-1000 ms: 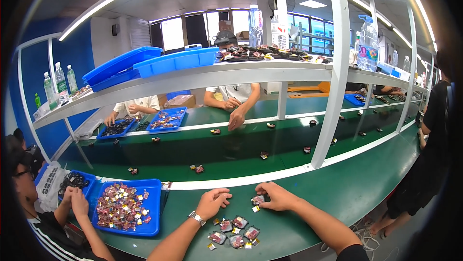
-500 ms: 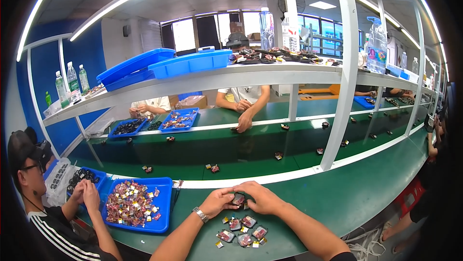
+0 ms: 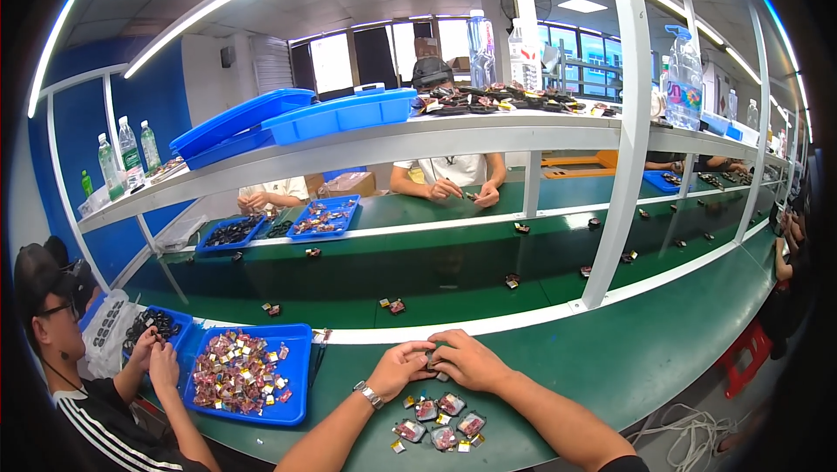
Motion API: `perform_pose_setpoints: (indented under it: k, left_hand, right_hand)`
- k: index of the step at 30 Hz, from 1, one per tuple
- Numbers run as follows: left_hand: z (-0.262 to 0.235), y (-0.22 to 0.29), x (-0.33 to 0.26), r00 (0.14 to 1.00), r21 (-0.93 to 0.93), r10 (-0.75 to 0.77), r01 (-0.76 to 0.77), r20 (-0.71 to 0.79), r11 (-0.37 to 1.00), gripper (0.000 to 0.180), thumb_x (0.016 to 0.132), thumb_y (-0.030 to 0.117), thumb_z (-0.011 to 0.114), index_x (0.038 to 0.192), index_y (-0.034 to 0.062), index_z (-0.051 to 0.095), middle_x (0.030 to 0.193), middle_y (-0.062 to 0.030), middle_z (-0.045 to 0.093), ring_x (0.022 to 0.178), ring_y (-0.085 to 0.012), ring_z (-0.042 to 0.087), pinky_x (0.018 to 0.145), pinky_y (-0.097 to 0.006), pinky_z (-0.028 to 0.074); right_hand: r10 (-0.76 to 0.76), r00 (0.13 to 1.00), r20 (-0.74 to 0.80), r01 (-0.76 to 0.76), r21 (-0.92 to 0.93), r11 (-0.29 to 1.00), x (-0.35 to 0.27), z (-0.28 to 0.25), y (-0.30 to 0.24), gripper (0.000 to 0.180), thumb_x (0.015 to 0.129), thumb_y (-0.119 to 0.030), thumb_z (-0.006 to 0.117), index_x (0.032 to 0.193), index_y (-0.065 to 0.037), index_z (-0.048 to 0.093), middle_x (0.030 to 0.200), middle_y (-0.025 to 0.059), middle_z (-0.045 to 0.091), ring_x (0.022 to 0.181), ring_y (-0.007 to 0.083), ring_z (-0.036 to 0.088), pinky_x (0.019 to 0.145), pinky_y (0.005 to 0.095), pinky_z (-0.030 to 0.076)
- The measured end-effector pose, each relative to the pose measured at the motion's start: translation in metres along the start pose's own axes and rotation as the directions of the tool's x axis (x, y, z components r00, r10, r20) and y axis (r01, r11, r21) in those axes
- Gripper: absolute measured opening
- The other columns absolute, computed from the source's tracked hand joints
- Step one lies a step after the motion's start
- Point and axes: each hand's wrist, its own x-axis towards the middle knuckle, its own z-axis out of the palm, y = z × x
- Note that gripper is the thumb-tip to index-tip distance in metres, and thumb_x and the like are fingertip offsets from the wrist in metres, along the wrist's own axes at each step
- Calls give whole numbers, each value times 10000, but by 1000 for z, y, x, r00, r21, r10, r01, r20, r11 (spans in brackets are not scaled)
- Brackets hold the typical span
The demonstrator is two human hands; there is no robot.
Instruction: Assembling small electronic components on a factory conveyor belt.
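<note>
Blue tray (image 3: 296, 385): heaped with pink, yellow and pale parts, on the counter (image 3: 347, 357) left of both hands; no evident shift from half a second earlier
Left hand (image 3: 397, 372): with grip nearly closed, fingertips on the held assembly (image 3: 431, 361); likely to lose hold through pinching so small an edge
Held assembly: between both hands, above the counter, mostly hidden by fingers; possibly prone to strain if pressed unevenly from two sides; less exposed than earlier, with pink face now covered
Loose assemblies (image 3: 443, 421): grouped on the counter, nearer the body; liable to scatter if brushed by a lowered wrist; same grouping as earlier
Right hand (image 3: 475, 363): with grip curled over the held assembly, exact closure impossible to tell; likely to mask any misfit by blocking sight; closer to the left hand than earlier
</note>
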Motion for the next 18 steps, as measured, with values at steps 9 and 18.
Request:
perform_pose_setpoints:
  k: [9,18]
  left_hand:
    - [-5,0,0,997,-46,12,-8,74,999,362,912,-26,542,1265,14,475,1191,-118,586,1101,-199,590,967,-374,510]
    - [-8,-3,1,997,-108,-12,20,78,994,327,922,-20,527,1244,18,487,1192,-108,590,1100,-195,592,952,-366,519]
  right_hand:
    - [168,976,-141,-158,80,984,-3,15,0,123,832,-158,653,909,-69,686,1191,91,584,1162,277,498,967,384,431]
    - [122,977,-176,-94,160,983,-6,15,-3,135,788,-154,702,905,-87,707,1146,86,605,1134,266,525,960,372,438]
